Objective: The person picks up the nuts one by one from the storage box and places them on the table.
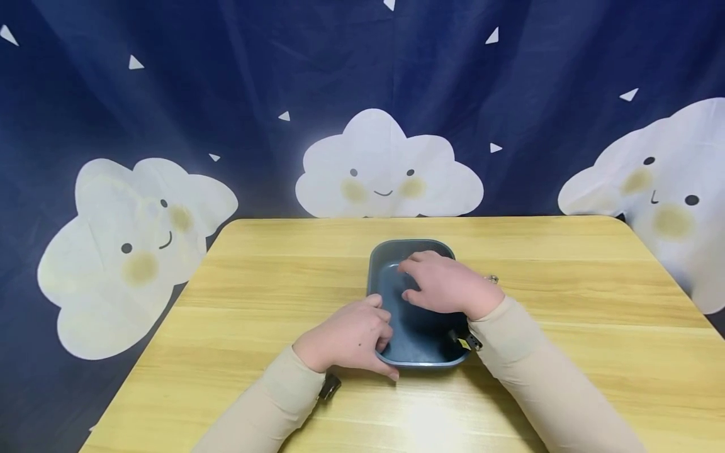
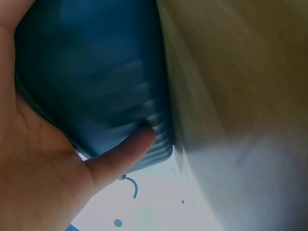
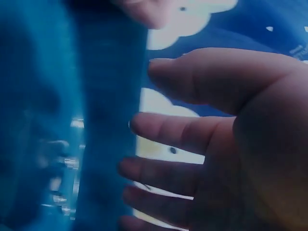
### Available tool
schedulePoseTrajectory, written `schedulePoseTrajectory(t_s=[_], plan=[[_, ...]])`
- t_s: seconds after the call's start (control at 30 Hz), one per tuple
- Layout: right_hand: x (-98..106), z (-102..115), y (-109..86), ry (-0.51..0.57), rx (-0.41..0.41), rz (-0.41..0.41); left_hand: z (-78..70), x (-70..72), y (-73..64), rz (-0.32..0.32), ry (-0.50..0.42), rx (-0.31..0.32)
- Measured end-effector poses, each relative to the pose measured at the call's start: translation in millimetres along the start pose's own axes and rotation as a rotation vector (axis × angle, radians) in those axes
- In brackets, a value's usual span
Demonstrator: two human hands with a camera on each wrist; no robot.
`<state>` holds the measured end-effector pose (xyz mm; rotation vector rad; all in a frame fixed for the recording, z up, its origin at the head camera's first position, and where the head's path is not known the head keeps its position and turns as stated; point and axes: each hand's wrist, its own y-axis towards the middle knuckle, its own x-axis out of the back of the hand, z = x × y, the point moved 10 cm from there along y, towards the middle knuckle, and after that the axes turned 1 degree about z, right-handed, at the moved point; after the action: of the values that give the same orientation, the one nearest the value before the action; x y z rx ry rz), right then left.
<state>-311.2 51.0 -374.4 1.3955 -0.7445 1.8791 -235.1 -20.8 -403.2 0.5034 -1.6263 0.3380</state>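
A dark blue rounded rectangular tub (image 1: 416, 349) stands on the table before me. My left hand (image 1: 354, 333) grips its near left corner, fingers curled over the rim and thumb on the outside. In the left wrist view the thumb (image 2: 122, 156) lies against the tub's ribbed outer wall (image 2: 115, 86). Over the tub's right half hangs my right hand (image 1: 444, 283), with nothing seen in it. Its fingers (image 3: 168, 132) are spread and nearly straight in the right wrist view. Bright glints show on the tub's blue inside (image 3: 53, 144); whether they are reflections or small things I cannot tell.
A small shiny metal-looking thing (image 1: 493, 279) lies on the wooden table (image 1: 272, 289), just beyond the right wrist and partly hidden by it. A dark blue curtain (image 1: 255, 75) with smiling white clouds hangs behind the table's far edge.
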Motion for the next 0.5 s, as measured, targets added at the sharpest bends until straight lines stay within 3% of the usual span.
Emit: schedulePoseTrajectory(t_s=[0.2,0.5], plan=[[-23,-15,7.3,-0.042,-0.095,0.067,0.1,0.5,-0.4,-0.020,0.002,-0.006],[-34,-23,11.8,-0.078,-0.131,0.105,1.3,-0.9,-0.5,-0.014,-0.002,0.004]])
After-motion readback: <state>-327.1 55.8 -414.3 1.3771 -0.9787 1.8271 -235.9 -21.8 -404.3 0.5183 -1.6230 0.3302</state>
